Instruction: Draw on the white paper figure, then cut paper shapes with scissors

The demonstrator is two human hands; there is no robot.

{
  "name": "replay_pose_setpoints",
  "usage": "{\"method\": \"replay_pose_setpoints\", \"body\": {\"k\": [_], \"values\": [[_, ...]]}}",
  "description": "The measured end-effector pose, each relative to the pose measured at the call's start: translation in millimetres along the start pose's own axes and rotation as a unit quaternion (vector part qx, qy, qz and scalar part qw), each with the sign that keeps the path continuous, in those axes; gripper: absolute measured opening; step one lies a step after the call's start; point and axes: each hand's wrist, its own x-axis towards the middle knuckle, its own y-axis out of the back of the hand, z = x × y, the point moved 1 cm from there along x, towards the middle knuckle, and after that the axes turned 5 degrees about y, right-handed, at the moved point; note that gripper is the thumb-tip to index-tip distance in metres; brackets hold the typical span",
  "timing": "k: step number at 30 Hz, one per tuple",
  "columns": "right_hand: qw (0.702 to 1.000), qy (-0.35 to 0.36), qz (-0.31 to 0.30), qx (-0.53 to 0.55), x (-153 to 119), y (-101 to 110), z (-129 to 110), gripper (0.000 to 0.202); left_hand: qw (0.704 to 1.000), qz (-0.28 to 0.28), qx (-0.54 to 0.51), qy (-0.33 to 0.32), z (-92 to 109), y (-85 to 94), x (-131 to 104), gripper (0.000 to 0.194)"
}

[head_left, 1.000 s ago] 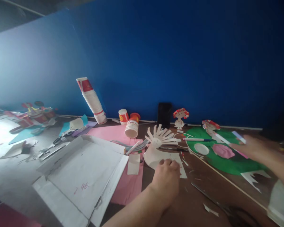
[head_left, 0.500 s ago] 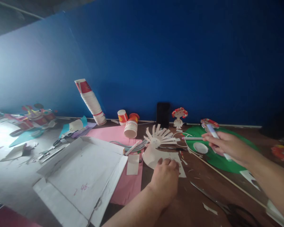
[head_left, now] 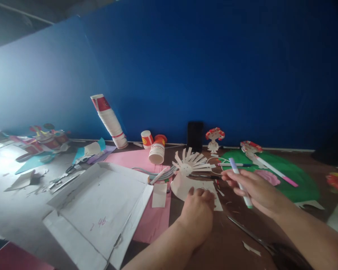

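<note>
My left hand (head_left: 197, 213) is closed, fingers curled down on a white paper cutout (head_left: 183, 187), pressing it to the brown table. The cutout has a round head with a small drawn face and a fan of paper strips (head_left: 192, 159) spread like hair. In my right hand (head_left: 252, 185) is a marker pen (head_left: 236, 173) with a purple cap and a green end, tilted above the table. Another marker (head_left: 233, 164) lies behind that hand. A white marker with a pink end (head_left: 277, 171) rests on green paper (head_left: 301, 187).
Scissors (head_left: 249, 230) lie right of my left hand. A white box lid (head_left: 101, 202) stands at left on pink paper (head_left: 160, 225). Behind are stacked paper cups (head_left: 111, 123), more cups (head_left: 157, 152), a black phone-like slab (head_left: 195, 135) and a red-haired paper doll (head_left: 214, 138).
My right hand has drawn left and nearer to me, carrying the purple-capped marker away from the green paper. The pink-ended marker and a pink scalloped piece there now show. My left hand stays put.
</note>
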Motion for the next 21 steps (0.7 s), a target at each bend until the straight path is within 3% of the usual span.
{"method": "replay_pose_setpoints", "body": {"k": [4,6,13,21], "values": [[0.997,-0.038,0.012,0.071,0,-10,6,0.024,1.0,-0.004,0.003,-0.002,0,-0.8,0,0.061],[0.996,-0.04,0.02,0.083,-1,-13,10,0.031,1.0,-0.005,0.0,-0.002,-1,-0.1,0,0.064],[0.994,-0.056,0.037,0.081,-7,-16,21,0.039,0.999,0.017,-0.033,-0.004,-4,0.1,-2,0.053],[0.995,-0.04,0.007,0.093,-2,-13,27,0.04,0.999,0.04,-0.006,-0.009,-6,-3.7,-2,0.036]]}}
